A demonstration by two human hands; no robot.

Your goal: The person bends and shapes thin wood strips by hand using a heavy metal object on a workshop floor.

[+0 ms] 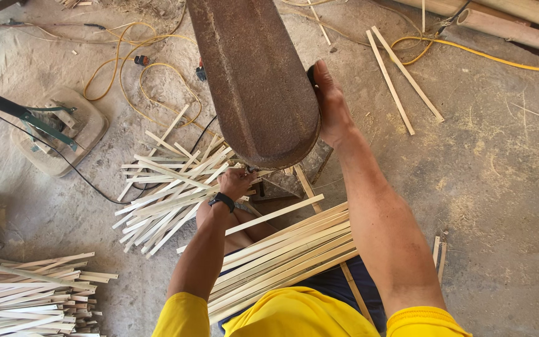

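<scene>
A big rusty brown metal machine housing (254,81) fills the top middle. My right hand (329,103) rests flat against its right side, by a dark knob. My left hand (235,183), with a black wristband, reaches under the housing's lower end, its fingers curled at a thin pale wooden strip beside the small metal table (294,178). A bundle of long pale strips (282,256) lies across my lap. What the left fingers grip is partly hidden.
A loose heap of cut strips (169,193) lies on the dusty floor to the left. Another stack (26,293) sits at lower left. Yellow cable (138,81) loops behind. A green-legged stand (38,122), two long slats (400,81) and poles (519,28) lie around.
</scene>
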